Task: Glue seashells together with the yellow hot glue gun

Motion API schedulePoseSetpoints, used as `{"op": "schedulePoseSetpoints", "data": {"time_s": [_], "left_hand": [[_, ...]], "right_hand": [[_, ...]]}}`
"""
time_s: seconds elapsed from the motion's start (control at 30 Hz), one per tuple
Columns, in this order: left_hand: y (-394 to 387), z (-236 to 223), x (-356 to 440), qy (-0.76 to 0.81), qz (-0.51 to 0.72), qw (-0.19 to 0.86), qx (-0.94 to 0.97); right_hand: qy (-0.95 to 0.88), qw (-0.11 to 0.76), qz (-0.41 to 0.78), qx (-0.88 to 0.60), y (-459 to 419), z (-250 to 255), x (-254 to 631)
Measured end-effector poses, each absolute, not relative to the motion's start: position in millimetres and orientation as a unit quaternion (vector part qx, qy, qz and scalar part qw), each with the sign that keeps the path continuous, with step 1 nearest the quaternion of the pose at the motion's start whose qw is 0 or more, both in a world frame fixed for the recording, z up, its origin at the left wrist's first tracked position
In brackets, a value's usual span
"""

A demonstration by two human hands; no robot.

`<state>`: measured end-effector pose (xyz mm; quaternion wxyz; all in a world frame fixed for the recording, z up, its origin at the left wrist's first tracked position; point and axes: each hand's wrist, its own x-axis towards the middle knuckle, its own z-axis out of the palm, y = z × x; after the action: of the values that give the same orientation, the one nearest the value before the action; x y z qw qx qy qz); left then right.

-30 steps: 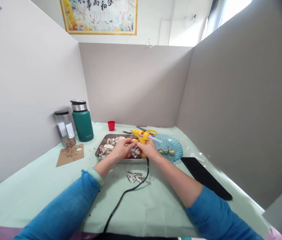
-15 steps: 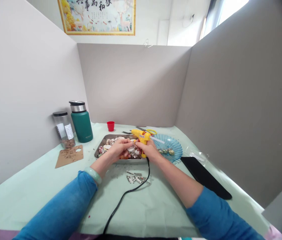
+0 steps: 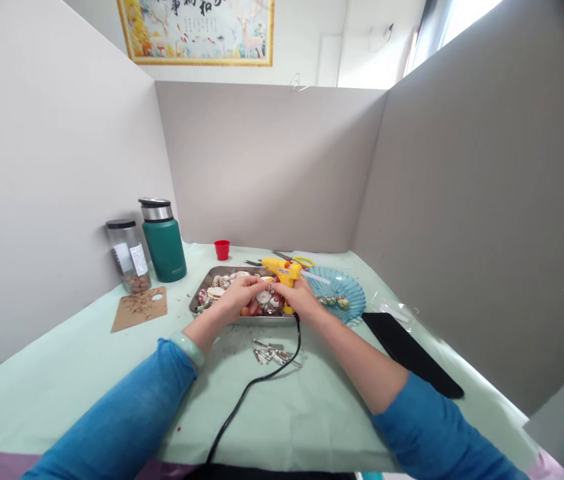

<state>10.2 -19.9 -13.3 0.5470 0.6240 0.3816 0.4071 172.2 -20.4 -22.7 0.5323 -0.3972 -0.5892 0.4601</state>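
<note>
The right hand (image 3: 300,298) is wrapped around the grip of a yellow glue gun (image 3: 282,271), which rises out of the top of the fist above the near edge of a metal tray (image 3: 201,294) of shells. The left hand (image 3: 240,298) has its fingertips pinched on a small pale piece (image 3: 264,296), too small to make out, held just under the gun's tip. Both hands hover over the tray, touching or nearly touching each other. The gun's black cord (image 3: 247,389) runs from the handle toward the near edge of the table, passing a heap of metal clips (image 3: 273,355). Behind the gun lie scissors (image 3: 293,260); to its right sits a blue glass plate (image 3: 345,291). A green flask (image 3: 164,241), a jar (image 3: 129,247) and a red cup (image 3: 221,250) stand well apart to the left. The gun's barrel lies roughly level, long axis left to right, nozzle pointing left toward the pinched piece.
</note>
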Motion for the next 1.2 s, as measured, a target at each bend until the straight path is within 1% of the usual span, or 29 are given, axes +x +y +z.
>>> {"op": "schedulePoseSetpoints", "data": {"time_s": [0.4,0.63,0.9,1.2], "left_hand": [[-25.8,-6.8,12.3,0.391,0.395,0.546,0.627],[-25.2,-9.3,12.4,0.373,0.409,0.553,0.623],[-25.7,-7.0,11.2,0.388,0.41,0.563,0.604],[-27.6,-6.3,14.3,0.405,0.415,0.539,0.61]], "right_hand": [[-0.567,0.555,0.461,-0.397,-22.8,-19.8,170.4],[-0.593,0.53,0.46,-0.395,-20.7,-22.7,172.5],[-0.604,0.523,0.452,-0.397,-22.3,-21.6,172.6],[-0.604,0.513,0.429,-0.433,-20.4,-23.3,170.4]]}}
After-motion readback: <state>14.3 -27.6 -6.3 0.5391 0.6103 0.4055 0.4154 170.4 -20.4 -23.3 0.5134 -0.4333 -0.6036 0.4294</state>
